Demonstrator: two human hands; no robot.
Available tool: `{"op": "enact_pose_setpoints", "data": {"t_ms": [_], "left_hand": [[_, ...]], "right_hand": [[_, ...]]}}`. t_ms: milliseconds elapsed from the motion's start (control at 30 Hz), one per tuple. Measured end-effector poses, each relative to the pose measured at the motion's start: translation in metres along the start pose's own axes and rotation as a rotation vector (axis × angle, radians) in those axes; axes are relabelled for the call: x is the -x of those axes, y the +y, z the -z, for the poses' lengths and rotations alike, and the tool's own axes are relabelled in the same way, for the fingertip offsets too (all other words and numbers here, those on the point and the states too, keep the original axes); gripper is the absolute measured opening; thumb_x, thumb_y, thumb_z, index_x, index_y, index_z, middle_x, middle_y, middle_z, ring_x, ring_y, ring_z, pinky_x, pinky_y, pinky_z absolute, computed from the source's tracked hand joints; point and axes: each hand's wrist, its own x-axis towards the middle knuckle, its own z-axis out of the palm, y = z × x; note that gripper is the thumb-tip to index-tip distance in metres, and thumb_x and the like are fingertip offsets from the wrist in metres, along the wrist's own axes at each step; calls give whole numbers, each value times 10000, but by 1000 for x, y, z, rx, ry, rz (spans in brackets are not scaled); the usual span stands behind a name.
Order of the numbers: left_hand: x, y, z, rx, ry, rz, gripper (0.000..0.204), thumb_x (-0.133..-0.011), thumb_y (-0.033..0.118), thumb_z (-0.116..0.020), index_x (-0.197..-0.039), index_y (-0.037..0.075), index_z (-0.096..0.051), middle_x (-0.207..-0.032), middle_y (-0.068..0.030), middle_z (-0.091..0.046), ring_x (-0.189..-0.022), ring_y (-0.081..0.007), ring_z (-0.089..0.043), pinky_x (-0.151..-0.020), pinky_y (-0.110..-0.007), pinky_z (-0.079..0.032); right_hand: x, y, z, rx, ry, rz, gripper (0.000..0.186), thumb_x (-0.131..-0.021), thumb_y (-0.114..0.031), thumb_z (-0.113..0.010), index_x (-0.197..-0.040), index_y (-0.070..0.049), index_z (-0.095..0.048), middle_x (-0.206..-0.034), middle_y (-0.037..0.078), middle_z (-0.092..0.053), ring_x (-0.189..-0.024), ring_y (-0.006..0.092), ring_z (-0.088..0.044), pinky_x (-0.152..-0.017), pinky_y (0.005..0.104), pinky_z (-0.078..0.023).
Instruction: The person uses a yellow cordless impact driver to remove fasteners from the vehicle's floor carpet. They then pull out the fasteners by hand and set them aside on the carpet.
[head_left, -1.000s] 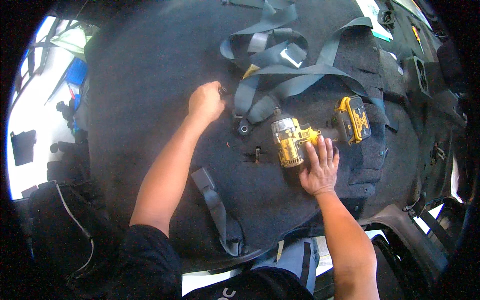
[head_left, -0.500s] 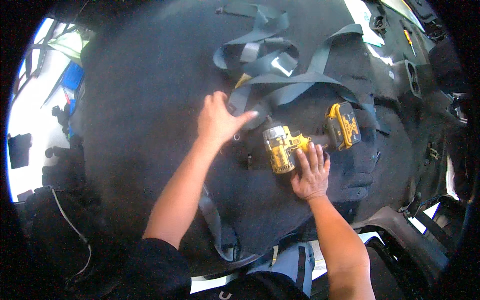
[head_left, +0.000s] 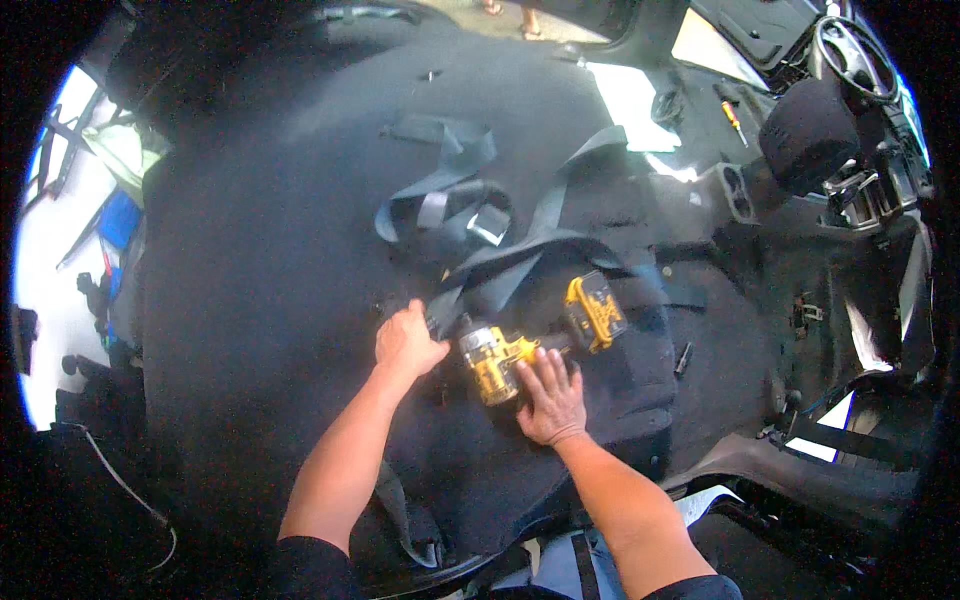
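Note:
A grey seat belt [head_left: 520,248] lies in loose loops on the dark carpet, with a metal buckle tongue [head_left: 490,224] among them. My left hand [head_left: 405,342] is curled at the near end of the belt, thumb drawn in; its fingertips are partly hidden. A yellow and black cordless impact driver [head_left: 490,365] lies on its side just right of that hand, its nose toward the belt end. My right hand [head_left: 555,400] rests beside the driver's handle with its fingers stretched out, the fingertips touching it, not wrapped round it. The driver's battery [head_left: 597,310] points away to the right.
Another strap [head_left: 402,510] hangs toward the near edge. A small dark cylindrical piece [head_left: 683,358] lies right of the driver. Farther right are a screwdriver [head_left: 734,118], a console with cup holders [head_left: 737,190] and a steering wheel [head_left: 855,58]. Feet of another person [head_left: 530,22] show beyond the far edge.
The view has shifted, so the scene sits lower and farther left. My left thumb has drawn in toward the fingers at the belt end. My right hand stays against the driver.

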Motion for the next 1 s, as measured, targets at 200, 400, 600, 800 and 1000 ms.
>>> {"op": "enact_pose_setpoints", "data": {"t_ms": [200, 400, 600, 800, 1000], "left_hand": [[62, 8, 70, 122, -49, 155, 336, -687, 205, -682, -952, -1, -699, -941, -247, -699, -940, -396, -685, -813, -456, -534], [265, 60, 150, 498, -28, 103, 351, -650, 153, -750, -923, -44, -651, -805, -183, -670, -749, -256, -643, -699, -353, -491], [381, 110, 190, 311, -6, 50, 373, -650, 174, -798, -947, -20, -683, -776, -152, -682, -730, -246, -662, -721, -367, -509], [438, 119, 151, 479, -230, -127, 234, -694, 63, -637, -893, -22, -547, -674, -222, -536, -612, -388, -572, -576, -409, -441], [492, 92, 151, 498, -178, 7, 187, -715, 73, -644, -874, 9, -570, -672, -179, -544, -601, -305, -573, -579, -394, -434]], "right_hand": [[-1, -3, 9, -50, 5, 16, 802, -727, -292, -672, -1485, -252, -410, -1574, 102, -333, -1455, 285, -311, -1102, 626, -282], [-3, 2, 24, -227, 10, 72, 844, -775, -278, -711, -1493, -38, -338, -1568, 156, -337, -1465, 352, -285, -1142, 570, -266], [-1, -43, 102, -1773, 81, -301, 776, -931, -561, -561, -1464, -28, -375, -1506, 205, -409, -1397, 339, -399, -1118, 485, -343], [-92, 1, 223, -3012, -30, -455, 789, -861, -654, -592, -1255, 25, -520, -1101, 174, -632, -929, 275, -632, -805, 381, -543], [-173, 70, 314, -2528, 106, -691, 501, -946, -420, -561, -1140, 42, -530, -835, 67, -585, -651, 152, -558, -553, 253, -471]]}}
